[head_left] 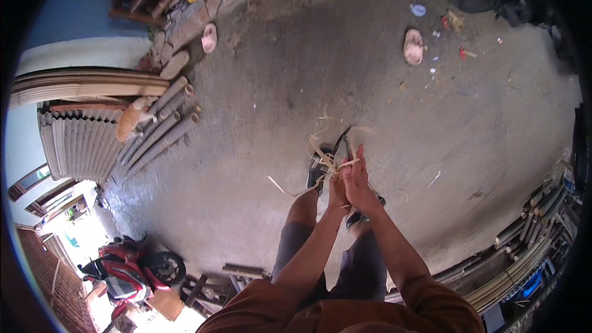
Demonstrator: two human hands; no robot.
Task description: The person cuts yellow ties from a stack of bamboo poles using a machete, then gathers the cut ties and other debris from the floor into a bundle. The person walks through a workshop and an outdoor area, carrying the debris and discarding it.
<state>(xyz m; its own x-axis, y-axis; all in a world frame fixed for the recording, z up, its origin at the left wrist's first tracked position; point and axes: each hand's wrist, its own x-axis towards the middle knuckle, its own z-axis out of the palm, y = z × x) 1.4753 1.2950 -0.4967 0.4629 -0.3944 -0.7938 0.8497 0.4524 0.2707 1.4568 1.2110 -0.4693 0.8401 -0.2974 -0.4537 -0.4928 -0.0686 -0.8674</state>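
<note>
In front of my knees, both hands meet around a loose tangle of thin, pale strips (323,159), which look like split bamboo or straw. My left hand (337,192) is closed around their lower part. Pressed against it, my right hand (357,182) grips the strips too, some of its fingers pointing away from me. Loose ends stick out beyond the fingers, and one long end reaches left. A thin, dark, curved item (341,140) shows just past the hands; I cannot tell what it is or whether I hold it. My palms are hidden.
An orange-and-white cat (132,120) lies by several bamboo poles (161,137) and corrugated sheets (80,142) at left. Pink slippers (413,47) and litter dot the concrete floor (296,80). A red motorcycle (126,271) stands lower left. Bamboo lengths (512,271) are piled at right.
</note>
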